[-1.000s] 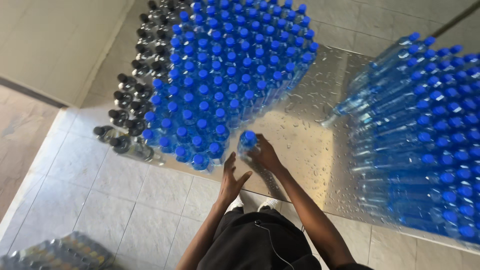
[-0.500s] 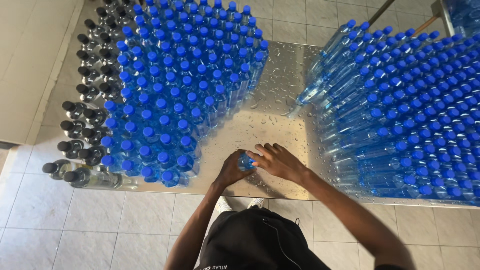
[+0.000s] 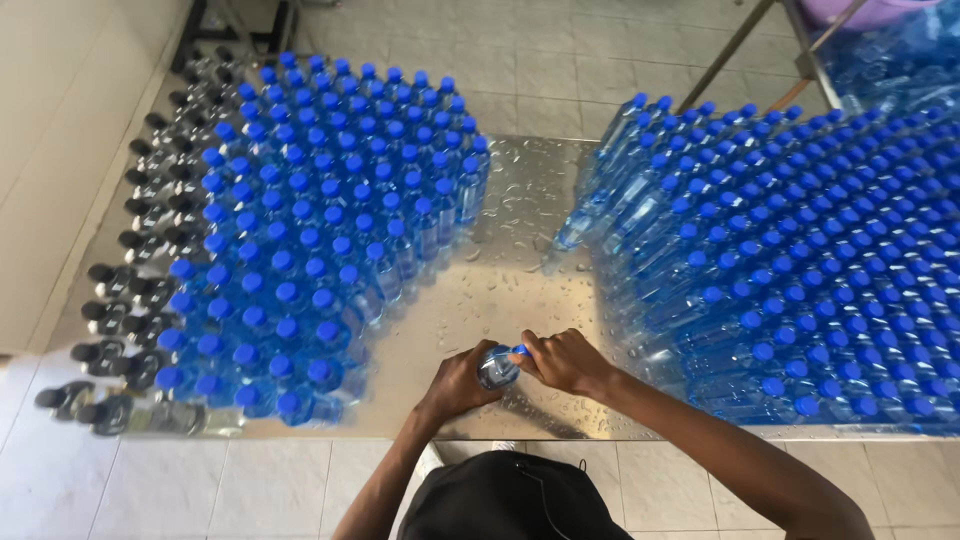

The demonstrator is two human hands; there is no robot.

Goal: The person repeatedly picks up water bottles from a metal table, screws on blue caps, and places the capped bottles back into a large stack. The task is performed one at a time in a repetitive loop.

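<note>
My left hand (image 3: pixel 455 385) is wrapped around the clear bottle (image 3: pixel 494 368), low at centre frame over the wet steel table (image 3: pixel 520 250). My right hand (image 3: pixel 560 360) pinches its blue cap (image 3: pixel 520 350); I should brace the body firmly and turn squarely.

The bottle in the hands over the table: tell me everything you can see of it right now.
The bottle is small, clear plastic with a blue cap, held tilted above the near edge of the wet steel table. The left hand wraps its body from below; the right hand has its fingers at the cap end. Its contents cannot be made out. It sits apart from the upright blue-capped bottles on the left and the block of blue-capped bottles on the right.
</note>
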